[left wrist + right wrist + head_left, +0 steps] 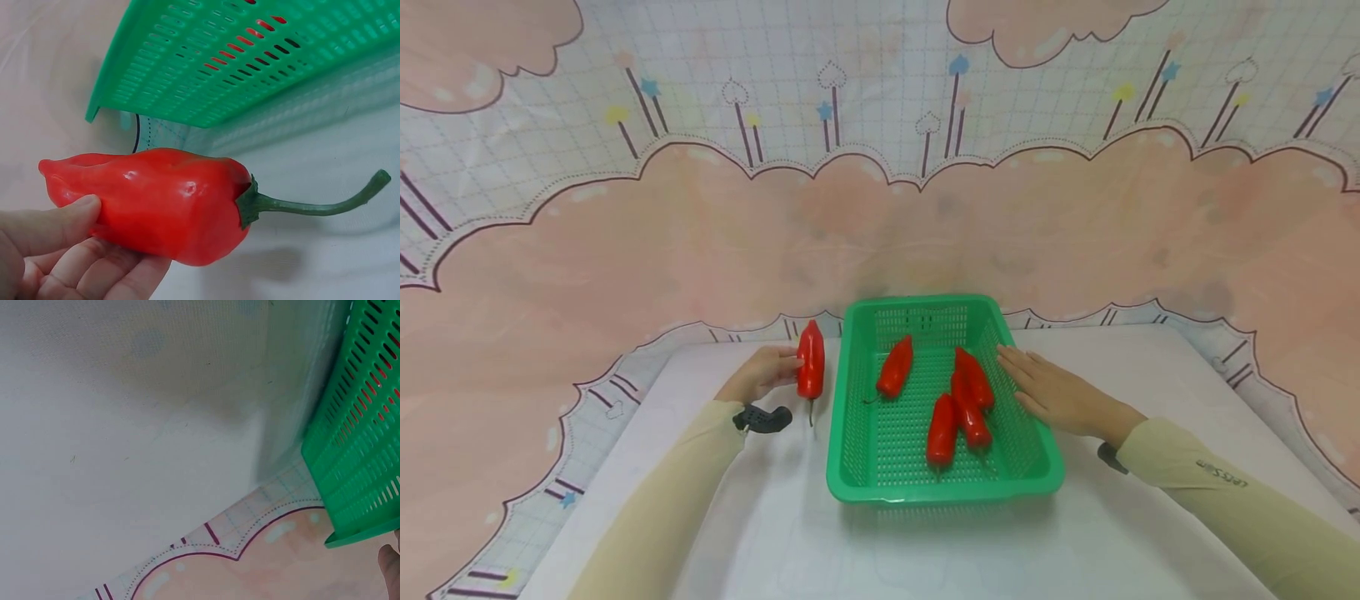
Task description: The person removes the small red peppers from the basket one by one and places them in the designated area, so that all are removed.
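Observation:
My left hand [763, 373] holds a red pepper [811, 360] between thumb and fingers, just left of a green plastic basket [943, 493]. In the left wrist view the pepper [181, 200] lies sideways, its green stem [312, 206] pointing right and the thumb [69, 225] pressed on its side. My right hand [1060, 396] rests at the basket's right rim with the fingers extended. Inside the basket, one red pepper [895, 368] lies at the back left. Three more, including a front pepper [942, 433], are bunched toward the right.
A white table [760, 517] carries the basket, whose slotted wall [356, 425] shows in the right wrist view. Behind stands a cloth backdrop [737, 225] printed with peach clouds and a grid. Dark straps [763, 418] sit at both wrists over pale sleeves.

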{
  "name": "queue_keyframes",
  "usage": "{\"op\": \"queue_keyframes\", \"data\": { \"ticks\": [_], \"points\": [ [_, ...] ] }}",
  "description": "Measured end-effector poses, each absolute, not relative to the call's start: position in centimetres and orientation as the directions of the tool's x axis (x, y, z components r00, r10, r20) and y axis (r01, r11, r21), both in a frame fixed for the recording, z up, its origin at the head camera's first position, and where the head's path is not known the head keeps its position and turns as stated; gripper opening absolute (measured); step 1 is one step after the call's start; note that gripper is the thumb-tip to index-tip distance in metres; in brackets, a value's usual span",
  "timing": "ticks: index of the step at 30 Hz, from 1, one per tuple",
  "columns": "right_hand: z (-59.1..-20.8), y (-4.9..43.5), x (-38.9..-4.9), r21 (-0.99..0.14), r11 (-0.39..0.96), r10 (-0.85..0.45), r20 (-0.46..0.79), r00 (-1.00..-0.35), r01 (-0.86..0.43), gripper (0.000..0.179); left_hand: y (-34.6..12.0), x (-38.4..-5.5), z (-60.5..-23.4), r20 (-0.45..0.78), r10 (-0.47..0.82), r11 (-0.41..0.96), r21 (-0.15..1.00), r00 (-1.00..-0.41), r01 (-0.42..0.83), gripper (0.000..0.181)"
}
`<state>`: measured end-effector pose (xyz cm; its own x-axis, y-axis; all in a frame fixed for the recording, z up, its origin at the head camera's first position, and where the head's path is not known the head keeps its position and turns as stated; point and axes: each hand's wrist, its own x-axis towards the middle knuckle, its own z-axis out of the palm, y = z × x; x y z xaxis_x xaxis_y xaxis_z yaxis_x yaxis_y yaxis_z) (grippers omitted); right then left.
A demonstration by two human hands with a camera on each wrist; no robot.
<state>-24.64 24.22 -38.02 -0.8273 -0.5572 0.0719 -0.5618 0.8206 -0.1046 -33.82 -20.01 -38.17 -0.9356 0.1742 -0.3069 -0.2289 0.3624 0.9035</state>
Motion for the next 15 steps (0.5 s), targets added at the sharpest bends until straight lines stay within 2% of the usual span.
{"op": "queue_keyframes", "data": {
  "ticks": [15],
  "points": [
    [-38.33,24.47,-24.84,-0.090,0.817,-0.564,0.083,-0.821,-0.570,0.059,-20.04,-34.69,-39.18,-0.376,0.110,0.328,0.888,-0.920,-0.324,0.047]
  ]
}}
